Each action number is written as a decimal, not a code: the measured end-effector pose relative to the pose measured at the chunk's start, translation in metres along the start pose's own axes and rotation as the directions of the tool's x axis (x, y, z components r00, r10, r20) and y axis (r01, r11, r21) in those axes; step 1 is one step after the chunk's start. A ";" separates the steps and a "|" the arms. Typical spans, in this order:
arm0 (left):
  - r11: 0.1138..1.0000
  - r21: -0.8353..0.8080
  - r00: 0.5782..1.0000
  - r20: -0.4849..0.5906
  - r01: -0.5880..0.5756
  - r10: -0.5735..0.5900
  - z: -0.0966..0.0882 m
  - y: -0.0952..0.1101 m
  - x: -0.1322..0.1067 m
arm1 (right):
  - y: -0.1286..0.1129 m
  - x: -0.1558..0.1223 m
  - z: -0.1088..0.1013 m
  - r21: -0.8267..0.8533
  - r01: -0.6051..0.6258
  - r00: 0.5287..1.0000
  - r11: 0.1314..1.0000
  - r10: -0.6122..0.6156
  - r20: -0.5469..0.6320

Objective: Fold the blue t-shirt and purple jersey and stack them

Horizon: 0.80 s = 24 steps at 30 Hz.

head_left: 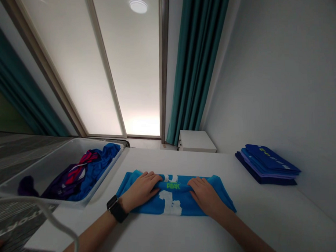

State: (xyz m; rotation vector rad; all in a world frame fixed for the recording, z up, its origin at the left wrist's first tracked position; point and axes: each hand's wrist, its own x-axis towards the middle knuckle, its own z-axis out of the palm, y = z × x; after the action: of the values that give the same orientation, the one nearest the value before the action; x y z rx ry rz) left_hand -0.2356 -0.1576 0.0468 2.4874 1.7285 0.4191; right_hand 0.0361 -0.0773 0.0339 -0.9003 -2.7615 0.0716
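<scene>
White table [273,221] stretches ahead, a plastic bin [50,174] of clothes just left of the left hand [139,190]. That hand and the right hand [205,194] lie flat, open and apart on a folded blue jersey [184,204] beneath them; a stack of folded blue shirts [265,165] sits well to the right.

"PEAK" in neon green on folded blue jersey [173,185], big white no. 1 below; "PORT" partly legible on gray fabric [6,230].

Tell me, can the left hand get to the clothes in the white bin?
Probably yes. The left hand rests on the blue jersey, close to the white bin, with only the bin's rim before the clothes.
</scene>
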 end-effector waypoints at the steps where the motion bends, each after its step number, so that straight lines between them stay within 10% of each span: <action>1: 1.000 -0.016 1.000 0.004 0.007 -0.007 -0.002 -0.002 0.002 | 0.003 0.001 -0.001 0.061 -0.025 1.000 0.998 0.024 0.013; 9: 0.974 -0.120 0.981 0.060 0.192 -0.186 -0.015 -0.019 0.020 | 0.023 0.023 -0.023 0.472 -0.200 0.978 0.859 0.145 0.150; 24: 0.963 -0.114 0.961 0.156 0.246 -0.227 -0.036 -0.048 0.013 | 0.053 0.022 -0.030 0.361 -0.241 0.951 0.901 0.145 0.273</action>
State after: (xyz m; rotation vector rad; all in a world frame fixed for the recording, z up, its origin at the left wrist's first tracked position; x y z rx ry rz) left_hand -0.2844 -0.1317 0.0724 2.1311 1.8464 0.3155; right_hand 0.0568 -0.0228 0.0614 -1.1061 -2.7007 0.7887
